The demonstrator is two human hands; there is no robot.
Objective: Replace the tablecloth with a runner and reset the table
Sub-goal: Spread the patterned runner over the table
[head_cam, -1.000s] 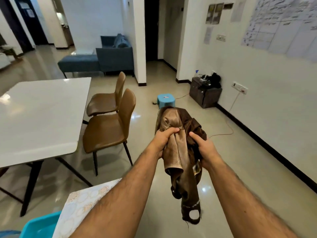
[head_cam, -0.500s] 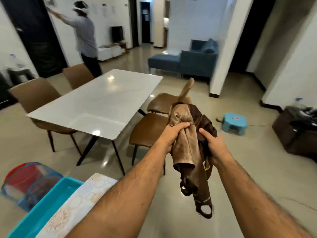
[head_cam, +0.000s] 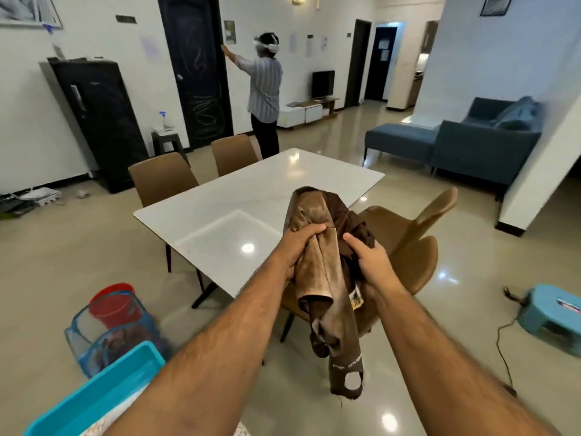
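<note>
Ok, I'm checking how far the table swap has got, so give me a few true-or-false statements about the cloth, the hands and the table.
1. Both hands hold the brown cloth, bunched up. True: the left hand and the right hand each have a grip on it.
2. The cloth is spread flat over the table. False: it hangs in the air between the hands, and the white top is bare.
3. Brown chairs stand at the table. True.
4. Plates are already set on the table. False: nothing lies on it.
5. A teal tub sits on the table. False: it is low at the near left, away from the table.
</note>
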